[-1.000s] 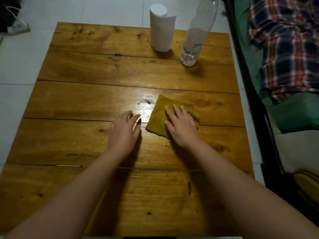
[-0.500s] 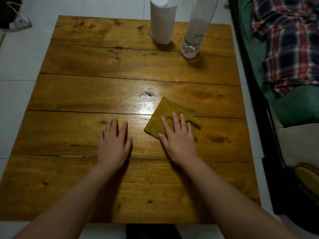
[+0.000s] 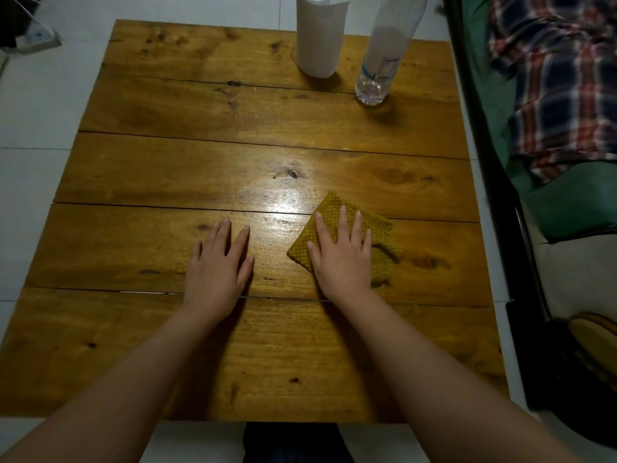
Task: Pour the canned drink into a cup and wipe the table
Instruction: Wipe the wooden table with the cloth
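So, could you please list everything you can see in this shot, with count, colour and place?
wooden table: one, brown planks, fills the middle
cloth: one, mustard yellow, folded, right of centre under the right hand
paper roll: one, white, upright at the far edge
plastic bottle: one, clear, standing right of the roll
checked fabric: one, red, blue and white, on a green surface at right
left hand: one, flat on the bare table
right hand: one, flat on the cloth
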Demonstrator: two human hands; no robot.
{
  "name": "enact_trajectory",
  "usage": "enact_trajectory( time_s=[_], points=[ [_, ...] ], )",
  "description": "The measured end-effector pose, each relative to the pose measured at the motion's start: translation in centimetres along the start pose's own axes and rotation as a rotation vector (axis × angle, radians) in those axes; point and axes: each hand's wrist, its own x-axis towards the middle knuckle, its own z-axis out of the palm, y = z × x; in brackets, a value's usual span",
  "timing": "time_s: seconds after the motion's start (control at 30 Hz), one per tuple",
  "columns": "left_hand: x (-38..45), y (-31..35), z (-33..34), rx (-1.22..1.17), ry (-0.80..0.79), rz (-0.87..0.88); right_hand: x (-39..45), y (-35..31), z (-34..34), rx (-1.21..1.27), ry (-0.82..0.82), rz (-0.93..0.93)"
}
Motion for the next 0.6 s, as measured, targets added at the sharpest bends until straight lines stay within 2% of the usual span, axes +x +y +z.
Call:
enact_trajectory(
  time_s=[0.1,0.27,0.37,0.6],
  points=[
    [0.0,-0.1,0.0,0.007,-0.004,0.002,-0.2,-0.8,1.2,-0.032,0.034,-0.006],
    [0.0,-0.3,0.0,-0.006,0.002,0.013,-2.0,-0.1,2.7,-0.177,0.046,-0.154],
    [0.0,-0.4,-0.1,0.001,-0.006,0.014,-2.5,0.4,2.7,-0.193,0.112,-0.044],
    [0.1,-0.9,-0.2,0.006,0.003,0.021,-0.2,4.9,0.5,-0.095,0.096,0.201]
  ],
)
